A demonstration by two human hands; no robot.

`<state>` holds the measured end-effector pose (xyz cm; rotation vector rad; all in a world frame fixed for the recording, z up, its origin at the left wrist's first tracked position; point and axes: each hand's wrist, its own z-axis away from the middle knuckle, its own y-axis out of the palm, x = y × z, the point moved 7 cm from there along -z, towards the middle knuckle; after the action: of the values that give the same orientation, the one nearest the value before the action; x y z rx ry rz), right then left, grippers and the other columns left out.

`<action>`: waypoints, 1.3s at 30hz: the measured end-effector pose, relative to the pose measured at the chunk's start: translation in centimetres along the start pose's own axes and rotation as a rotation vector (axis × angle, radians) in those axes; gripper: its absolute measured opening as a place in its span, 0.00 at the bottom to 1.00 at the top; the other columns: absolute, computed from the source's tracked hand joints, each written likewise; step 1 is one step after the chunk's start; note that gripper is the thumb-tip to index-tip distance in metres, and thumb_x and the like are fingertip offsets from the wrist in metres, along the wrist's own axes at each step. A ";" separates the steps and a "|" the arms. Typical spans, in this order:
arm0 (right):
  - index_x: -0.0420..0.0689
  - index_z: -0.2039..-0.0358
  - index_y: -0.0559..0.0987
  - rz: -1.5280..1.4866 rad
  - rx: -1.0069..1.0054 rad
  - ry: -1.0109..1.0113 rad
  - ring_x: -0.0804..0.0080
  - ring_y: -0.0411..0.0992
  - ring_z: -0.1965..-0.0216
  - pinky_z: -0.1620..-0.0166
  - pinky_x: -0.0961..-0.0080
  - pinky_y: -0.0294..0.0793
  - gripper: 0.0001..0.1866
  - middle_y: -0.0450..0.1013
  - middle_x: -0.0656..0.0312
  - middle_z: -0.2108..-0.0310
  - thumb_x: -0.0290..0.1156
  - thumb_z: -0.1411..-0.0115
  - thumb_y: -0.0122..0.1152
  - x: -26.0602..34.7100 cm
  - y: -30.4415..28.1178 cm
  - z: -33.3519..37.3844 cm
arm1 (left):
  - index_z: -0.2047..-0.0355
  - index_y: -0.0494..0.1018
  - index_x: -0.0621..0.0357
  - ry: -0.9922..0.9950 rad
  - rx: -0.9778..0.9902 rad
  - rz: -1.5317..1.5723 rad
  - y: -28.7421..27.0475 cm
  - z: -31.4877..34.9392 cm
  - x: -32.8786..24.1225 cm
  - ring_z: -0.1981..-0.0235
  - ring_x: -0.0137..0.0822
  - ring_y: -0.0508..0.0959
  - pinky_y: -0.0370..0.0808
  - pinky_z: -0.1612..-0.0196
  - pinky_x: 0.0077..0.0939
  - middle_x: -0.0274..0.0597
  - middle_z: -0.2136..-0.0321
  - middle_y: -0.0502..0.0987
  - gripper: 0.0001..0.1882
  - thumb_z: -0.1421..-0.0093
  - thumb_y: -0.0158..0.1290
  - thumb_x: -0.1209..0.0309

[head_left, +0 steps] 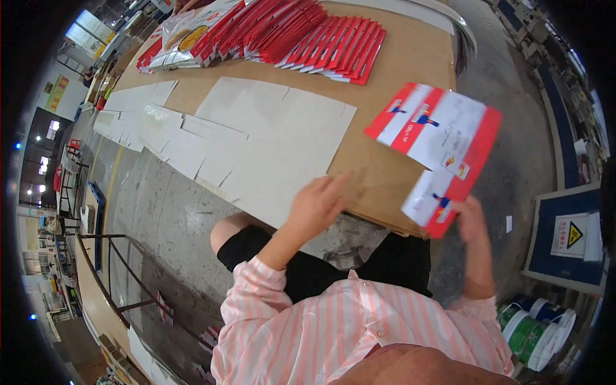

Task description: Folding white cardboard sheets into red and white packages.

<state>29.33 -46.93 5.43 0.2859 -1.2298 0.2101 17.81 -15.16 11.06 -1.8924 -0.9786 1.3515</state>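
My right hand (472, 221) grips the lower corner of a red and white printed cardboard blank (443, 138), a flat piece with a notch cut in its near edge. The blank is held at the table's right side, its right part past the table edge. My left hand (319, 204) is near the front edge of the table, its fingers stretched out and slightly blurred, holding nothing. Just beyond it, plain greyish-white cardboard blanks (269, 131) with slits in their edges lie overlapping on the brown tabletop (391, 186).
A fanned row of red and white flat cartons (340, 45) covers the table's far side. To the right stand a blue cabinet (568, 240) with a warning sign and a green and white bucket (532, 337). A metal frame (125, 273) stands at the left.
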 end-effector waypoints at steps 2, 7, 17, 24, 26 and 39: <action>0.37 0.51 0.73 0.201 0.023 0.032 0.72 0.76 0.64 0.59 0.76 0.75 0.20 0.76 0.58 0.63 0.23 0.47 0.51 1.6 -7.7 -4.7 | 0.45 0.65 0.54 -0.096 0.057 -0.137 -0.4 1.2 3.7 0.60 0.48 0.74 0.73 0.60 0.38 0.46 0.60 0.74 0.29 0.47 0.57 0.64; 0.41 0.45 0.70 0.364 -0.084 0.026 0.73 0.76 0.68 0.64 0.75 0.76 0.27 0.76 0.56 0.64 0.21 0.49 0.53 4.9 -12.0 -17.3 | 0.41 0.59 0.55 -0.235 0.144 -0.368 -1.4 7.1 7.1 0.48 0.58 0.66 0.66 0.48 0.48 0.51 0.48 0.67 0.42 0.54 0.63 0.58; 0.45 0.44 0.69 0.925 -0.399 -0.352 0.52 0.72 0.51 0.47 0.60 0.68 0.29 0.73 0.47 0.53 0.39 0.47 0.60 5.1 7.7 -41.3 | 0.40 0.58 0.59 -0.328 0.234 -0.388 1.5 7.3 6.2 0.41 0.74 0.52 0.52 0.41 0.61 0.64 0.40 0.54 0.45 0.63 0.59 0.70; 0.47 0.39 0.62 0.651 -0.089 -0.235 0.75 0.62 0.89 0.86 0.76 0.62 0.28 0.67 0.63 0.84 0.39 0.39 0.50 3.5 12.9 -37.3 | 0.47 0.64 0.60 -0.252 0.217 -0.330 -0.1 9.0 7.8 0.46 0.67 0.61 0.61 0.45 0.53 0.62 0.47 0.62 0.35 0.58 0.57 0.68; 0.46 0.40 0.62 0.597 0.032 -0.105 0.78 0.65 0.85 0.83 0.79 0.63 0.28 0.70 0.64 0.79 0.39 0.39 0.52 2.1 12.8 -32.7 | 0.69 0.72 0.61 -0.315 0.278 -0.124 -2.4 9.0 8.8 0.61 0.53 0.74 0.73 0.59 0.44 0.53 0.66 0.74 0.10 0.53 0.52 0.71; 0.43 0.58 0.75 0.951 0.179 -1.302 0.55 0.71 0.59 0.54 0.60 0.69 0.12 0.73 0.54 0.60 0.26 0.45 0.58 3.3 14.9 7.5 | 0.61 0.71 0.59 0.349 0.246 0.107 -1.8 2.8 -7.0 0.65 0.44 0.75 0.70 0.57 0.37 0.43 0.70 0.73 0.16 0.50 0.56 0.67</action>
<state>19.10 -35.29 12.31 -0.0885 -2.5929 1.0728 13.28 -19.87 15.22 -1.9242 -0.5199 1.0915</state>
